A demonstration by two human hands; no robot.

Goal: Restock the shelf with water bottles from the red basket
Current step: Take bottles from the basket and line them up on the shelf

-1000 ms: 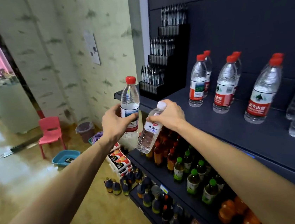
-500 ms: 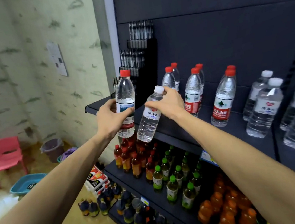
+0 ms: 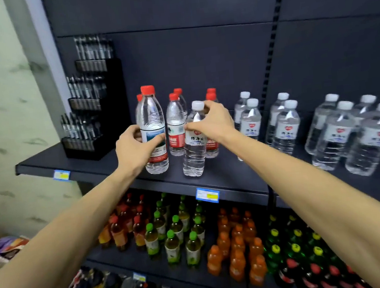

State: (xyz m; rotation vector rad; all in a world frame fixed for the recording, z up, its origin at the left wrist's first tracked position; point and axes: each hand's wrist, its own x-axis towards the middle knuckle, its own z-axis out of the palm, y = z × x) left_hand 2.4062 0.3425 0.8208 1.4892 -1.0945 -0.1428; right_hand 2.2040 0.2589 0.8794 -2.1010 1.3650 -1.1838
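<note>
My left hand (image 3: 134,150) grips a red-capped water bottle (image 3: 151,117) round its label, upright, its base at the front of the dark shelf (image 3: 106,167). My right hand (image 3: 212,123) holds a white-capped water bottle (image 3: 194,152) near its neck, slightly tilted, its base on or just above the shelf. Behind them stand several red-capped bottles (image 3: 175,124). To the right stand rows of white-capped bottles (image 3: 285,123). The red basket is out of view.
A black tiered display of pens (image 3: 90,112) occupies the shelf's left end. Price tags (image 3: 207,195) hang on the shelf edge. Lower shelves hold several tea, orange and green-capped drink bottles (image 3: 172,243). A patterned wall (image 3: 3,117) is on the left.
Both hands have carried their bottles forward and down onto the water shelf. The view has swung right, off the floor, the pink chair and the red basket.
</note>
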